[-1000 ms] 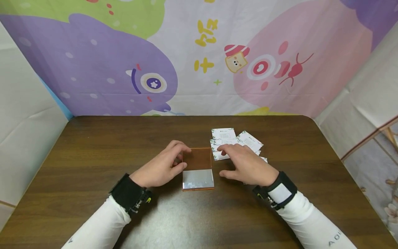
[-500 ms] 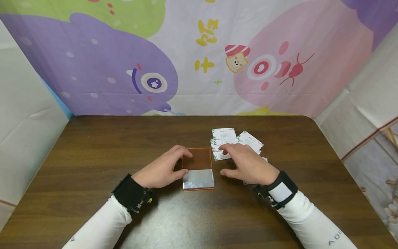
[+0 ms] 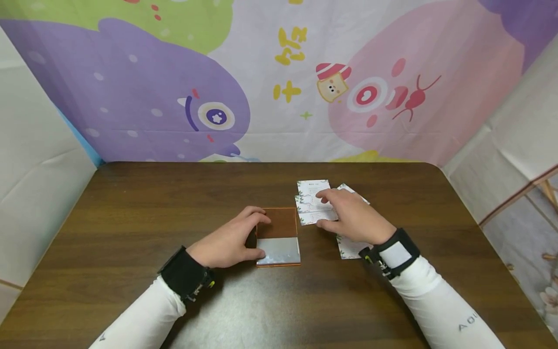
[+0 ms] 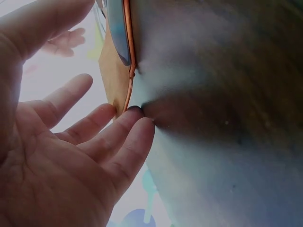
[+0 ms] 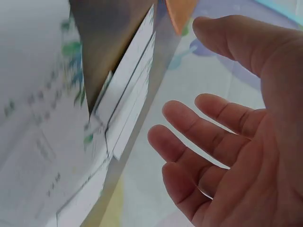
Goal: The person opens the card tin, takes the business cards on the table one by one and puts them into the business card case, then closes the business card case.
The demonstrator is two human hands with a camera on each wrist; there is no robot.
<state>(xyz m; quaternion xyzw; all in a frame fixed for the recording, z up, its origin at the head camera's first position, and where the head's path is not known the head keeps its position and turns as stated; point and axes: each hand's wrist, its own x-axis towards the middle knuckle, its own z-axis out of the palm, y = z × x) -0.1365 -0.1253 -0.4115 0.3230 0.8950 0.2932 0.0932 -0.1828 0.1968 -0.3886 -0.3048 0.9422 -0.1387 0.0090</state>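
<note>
The right hand (image 3: 356,215) has shifted outward above the cards (image 3: 311,206), left hand (image 3: 228,243) at the case (image 3: 280,249), both spread.

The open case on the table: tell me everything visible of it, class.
The case is rectangular and lies open on the table. Its far half is brown and orange-edged; nearer sits a shiny, metallic-looking silver panel over an orange-edged backing. The far half seems slightly raised. The left grip reaches over its left edge, seemingly touching it. White cards lie close to its right.
</note>
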